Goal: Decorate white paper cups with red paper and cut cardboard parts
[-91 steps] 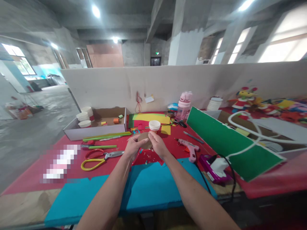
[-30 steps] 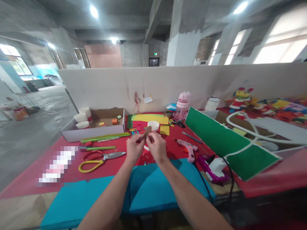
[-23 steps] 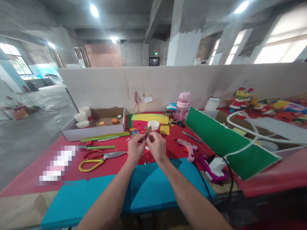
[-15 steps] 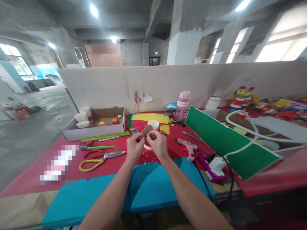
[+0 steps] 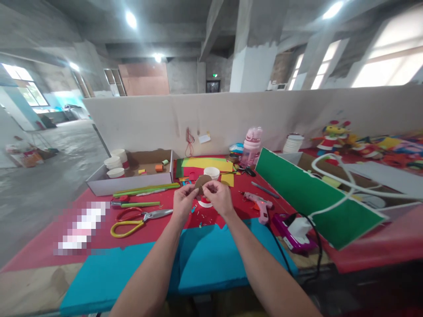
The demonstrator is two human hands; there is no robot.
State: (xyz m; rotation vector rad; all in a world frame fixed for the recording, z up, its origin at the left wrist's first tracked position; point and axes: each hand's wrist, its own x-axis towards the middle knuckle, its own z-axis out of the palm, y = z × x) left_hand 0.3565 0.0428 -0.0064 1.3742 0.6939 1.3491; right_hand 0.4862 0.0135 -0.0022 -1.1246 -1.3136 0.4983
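Note:
Between my two hands is a round brown cardboard disc [image 5: 202, 181], held up over the red tabletop. My left hand [image 5: 184, 201] pinches its left edge with thumb and fingers. My right hand [image 5: 218, 198] has its fingers closed at the disc's right side; the fingertips partly cover it. Just behind the disc stands a white paper cup [image 5: 212, 173]. Below the hands lies a red and white piece [image 5: 205, 202], partly hidden, among small paper scraps. Scissors [image 5: 142, 220] with red and yellow handles lie left of my left hand.
A pink glue gun [image 5: 261, 205] lies to the right, near a purple power strip [image 5: 295, 235] with cables. A green board [image 5: 310, 198] slants at the right. A shallow box [image 5: 128, 185] with cups stands at the left. A pink bottle [image 5: 253, 145] stands behind.
The brown disc has turned, so that more of its flat face shows. Both hands stay close together in almost the same place.

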